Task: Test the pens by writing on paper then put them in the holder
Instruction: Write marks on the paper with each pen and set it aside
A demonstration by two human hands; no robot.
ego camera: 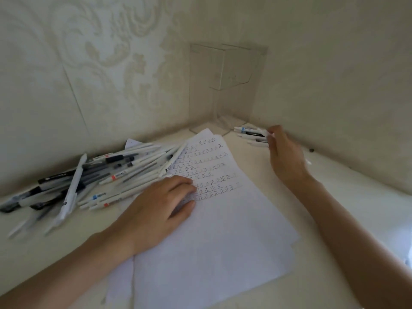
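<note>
The blank lower part of the paper (211, 253) lies nearest, spread flat on the counter (252, 170). Farther up, the left hand (160, 206) rests on the sheet with relaxed fingers and holds nothing; it only presses the paper down beside the rows of written test marks. To its left, touching the paper's edge, lies a big loose pile of pens (89, 175). These are light, stiff and smooth, so I think they roll and slide easily; it is best to pinch one by the middle of the barrel.

Farther back on the right, the right hand (285, 152) reaches to a small group of pens (252, 133) lying on the counter. Its fingers bend over their near ends, but I cannot tell whether it grips one. The clear holder (236, 65) stands just behind them in the corner, and it looks empty.
</note>
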